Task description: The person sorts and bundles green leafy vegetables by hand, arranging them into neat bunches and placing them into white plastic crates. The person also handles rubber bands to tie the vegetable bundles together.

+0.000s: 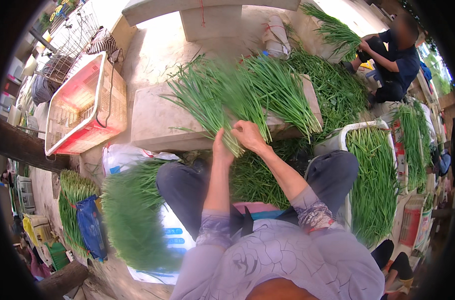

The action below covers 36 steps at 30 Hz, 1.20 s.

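Observation:
My left hand (222, 149) is closed around the pale lower stems of a bunch of long green leafy stalks (208, 99), which look like garlic chives. Close beside it, my right hand (249, 135) has its thumb and fingertips bent together near the stems; whether a stalk is between them cannot be told. More bunches of the stalks (283, 95) lie fanned over a stone slab (163, 108), stem ends towards me. Loose green leaves (257, 176) cover the ground between my knees.
A white-rimmed crate of greens (373, 187) stands at right, and a pile of greens (137, 210) lies on white sacking at left. An empty plastic crate (87, 108) is tilted at upper left. Another person (396, 63) sits at upper right holding greens, beside a leaf heap (332, 90).

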Each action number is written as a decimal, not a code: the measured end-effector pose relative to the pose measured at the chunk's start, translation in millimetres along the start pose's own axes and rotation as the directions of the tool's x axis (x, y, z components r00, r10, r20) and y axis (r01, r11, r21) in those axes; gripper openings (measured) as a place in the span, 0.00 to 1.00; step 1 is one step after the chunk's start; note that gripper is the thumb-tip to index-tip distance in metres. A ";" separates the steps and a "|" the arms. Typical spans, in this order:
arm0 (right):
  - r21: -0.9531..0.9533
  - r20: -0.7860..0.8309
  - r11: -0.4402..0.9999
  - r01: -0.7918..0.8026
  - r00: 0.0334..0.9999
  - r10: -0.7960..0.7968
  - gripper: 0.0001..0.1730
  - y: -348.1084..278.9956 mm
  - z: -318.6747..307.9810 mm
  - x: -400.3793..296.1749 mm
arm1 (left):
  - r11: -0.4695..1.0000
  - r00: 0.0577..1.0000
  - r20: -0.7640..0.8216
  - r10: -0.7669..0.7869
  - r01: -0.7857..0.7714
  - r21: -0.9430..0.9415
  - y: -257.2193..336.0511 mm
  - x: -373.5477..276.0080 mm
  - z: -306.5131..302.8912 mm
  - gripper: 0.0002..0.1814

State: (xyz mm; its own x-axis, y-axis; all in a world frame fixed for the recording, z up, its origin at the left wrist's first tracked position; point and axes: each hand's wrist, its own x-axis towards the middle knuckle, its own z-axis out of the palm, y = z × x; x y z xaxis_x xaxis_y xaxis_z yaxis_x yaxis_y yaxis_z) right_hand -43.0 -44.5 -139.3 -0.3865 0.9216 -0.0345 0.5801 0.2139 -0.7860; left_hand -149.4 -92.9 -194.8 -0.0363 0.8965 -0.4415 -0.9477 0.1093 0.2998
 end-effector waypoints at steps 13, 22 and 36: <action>0.394 -0.101 0.908 -0.140 0.976 0.194 0.13 3.0 8.6 -9.5 | 0.985 0.989 -0.105 0.105 -0.089 0.147 -2.6 6.8 0.9 0.14; 0.785 -0.045 0.610 -0.108 0.972 0.230 0.09 -13.5 -25.3 -55.0 | 0.999 0.975 -0.222 -0.008 0.018 0.045 3.9 1.0 11.8 0.07; -0.371 -0.171 0.925 0.084 0.973 -0.157 0.08 9.1 -40.7 -17.5 | 0.979 0.992 -0.072 0.099 -0.085 0.184 0.5 6.0 7.2 0.09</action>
State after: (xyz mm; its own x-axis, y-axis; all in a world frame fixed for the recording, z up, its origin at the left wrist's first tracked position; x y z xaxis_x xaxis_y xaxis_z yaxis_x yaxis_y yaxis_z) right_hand -1.8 -45.5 -120.7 -0.3443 0.9184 0.1952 0.7699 0.3951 -0.5011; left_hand -147.8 -84.3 -191.2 -0.1527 0.8698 -0.4691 -0.8668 0.1101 0.4864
